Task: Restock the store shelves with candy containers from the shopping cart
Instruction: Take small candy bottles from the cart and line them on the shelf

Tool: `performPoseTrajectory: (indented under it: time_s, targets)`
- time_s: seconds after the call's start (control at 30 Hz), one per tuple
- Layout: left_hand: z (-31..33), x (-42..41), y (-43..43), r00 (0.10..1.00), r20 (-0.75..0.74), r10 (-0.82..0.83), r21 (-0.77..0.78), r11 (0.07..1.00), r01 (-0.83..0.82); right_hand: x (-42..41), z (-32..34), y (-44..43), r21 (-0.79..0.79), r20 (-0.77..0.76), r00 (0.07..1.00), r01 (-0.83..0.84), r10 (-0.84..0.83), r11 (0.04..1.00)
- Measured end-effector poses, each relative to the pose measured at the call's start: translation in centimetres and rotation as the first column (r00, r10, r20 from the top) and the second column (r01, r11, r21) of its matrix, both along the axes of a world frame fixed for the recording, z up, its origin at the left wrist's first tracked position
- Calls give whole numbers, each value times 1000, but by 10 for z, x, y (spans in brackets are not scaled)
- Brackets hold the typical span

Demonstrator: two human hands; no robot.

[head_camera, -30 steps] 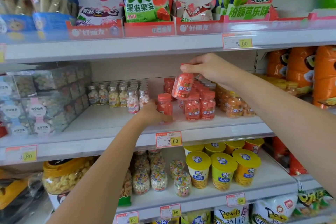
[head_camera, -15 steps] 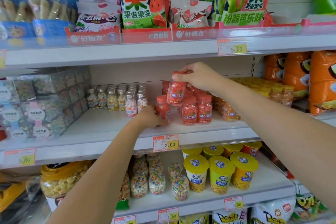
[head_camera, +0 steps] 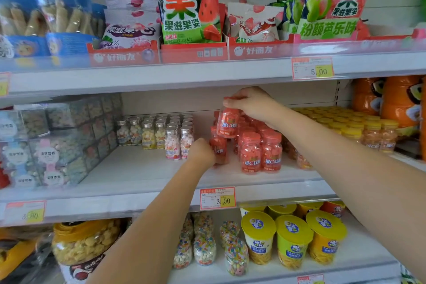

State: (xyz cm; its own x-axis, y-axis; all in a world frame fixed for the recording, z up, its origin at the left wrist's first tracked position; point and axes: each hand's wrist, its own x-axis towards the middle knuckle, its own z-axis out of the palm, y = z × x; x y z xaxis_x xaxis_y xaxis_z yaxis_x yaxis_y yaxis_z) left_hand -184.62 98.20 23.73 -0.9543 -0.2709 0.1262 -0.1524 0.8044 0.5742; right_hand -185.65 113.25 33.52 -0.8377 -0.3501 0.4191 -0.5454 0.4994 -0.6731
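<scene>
Mid-restock: a block of red-capped candy bottles (head_camera: 260, 150) already stands on the white middle shelf (head_camera: 138, 175), with bare shelf to its front and left, and the cart is out of view, so what's left is anyone's guess. The right hand (head_camera: 251, 105) pinches the cap of a tilted bottle (head_camera: 227, 122) just above that block. The left hand (head_camera: 201, 152) curls round an upright bottle (head_camera: 217, 145) at the block's left edge; both are smooth, clear plastic cylinders showing pink-red sweets.
</scene>
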Motion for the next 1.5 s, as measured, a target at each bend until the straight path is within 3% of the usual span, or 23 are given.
performPoseTrajectory:
  time_s: [0.17,0.37,0.53,0.67,0.97,1.23,1.43,1.5]
  targets:
    - [-5,-15,-7,1000,-3,-12,144,990,13,-17,0,-5,63,31,999,-26,24,998]
    - [-5,-32,0,997,-62,43,-132,990,-51,-38,-7,-13,23,49,998,-32,31,999]
    - [-2,-44,5,997,-72,6,-172,985,-19,-53,-6,-16,-262,89,996,22,2,965]
    - [-3,-54,5,996,-89,11,-164,986,-25,-59,-2,-22,-280,105,994,29,1,960]
    - [-1,-60,4,998,-68,0,-83,997,-6,-60,3,-22,-45,81,997,16,-12,999]
    - [6,-41,0,1000,-20,0,-292,957,-6,-48,5,-21,222,45,999,-17,7,975]
    - [-14,-30,-6,985,-174,14,-41,999,-21,-45,-4,-34,474,-53,999,18,8,880]
    - [-16,-33,-5,972,-236,8,-37,999,-17,-41,-9,-37,505,-69,997,14,25,863]
